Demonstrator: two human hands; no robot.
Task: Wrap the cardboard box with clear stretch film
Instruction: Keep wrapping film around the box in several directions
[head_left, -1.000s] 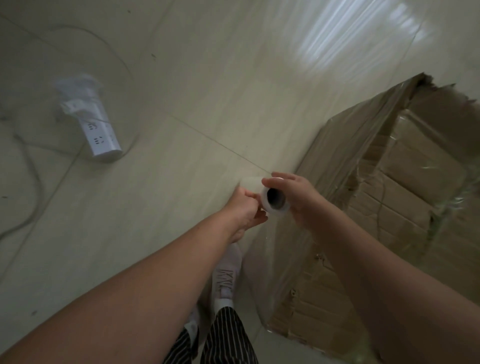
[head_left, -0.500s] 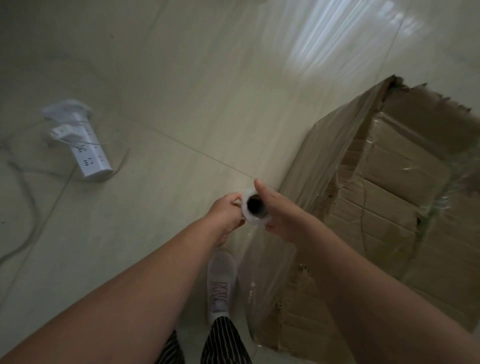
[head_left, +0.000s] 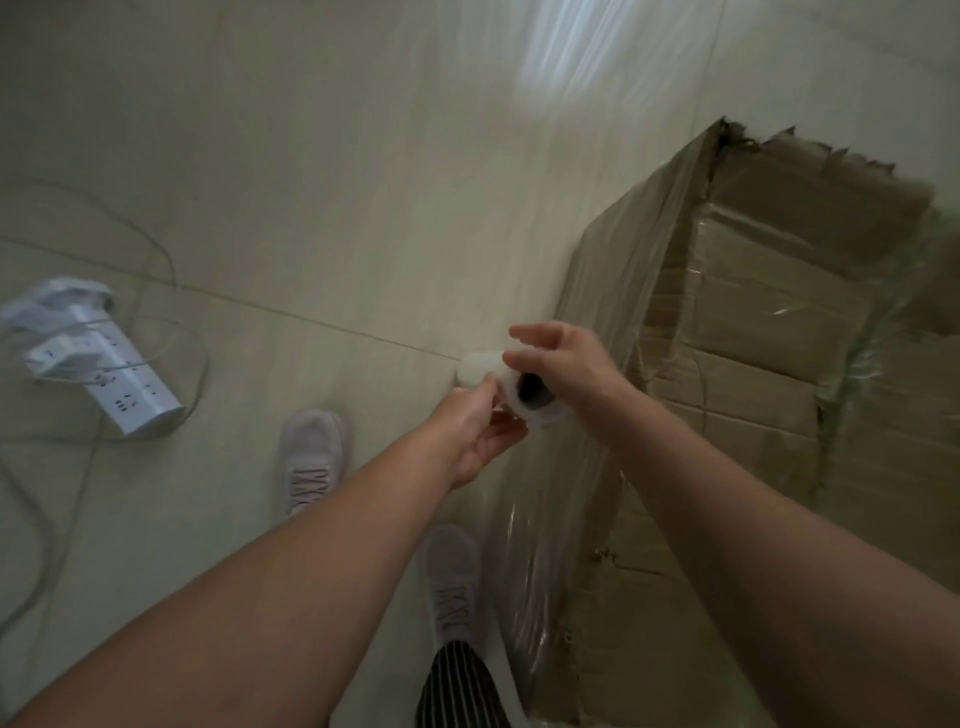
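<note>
1. Where the head view looks down, the cardboard box (head_left: 753, 364) fills the right side and stands on the pale floor (head_left: 311, 156). Its top edge is torn and ragged at the far corner.
2. Wrinkled clear stretch film (head_left: 613, 291) lies over the box's left face, from that far corner down towards the near lower edge.
3. The film roll (head_left: 511, 387) is held off the floor just left of the box's left face. Its dark hollow core points at the camera.
4. The left hand (head_left: 475, 431) grips the roll from the side away from the box, fingers curled under it.
5. The right hand (head_left: 566, 369) lies against the roll on the box side with its upper fingers lifted and half straight. Through the blur I cannot tell whether it grips.
6. One shoe (head_left: 452, 577) stands just beside the box's filmed face, above a striped trouser leg (head_left: 457, 686). The other shoe (head_left: 311, 457) stands farther left.
7. A white power strip (head_left: 104, 364) with looping cables (head_left: 171, 270) lies well left of the box. Bare floor runs between the two and on past the box's far corner.
</note>
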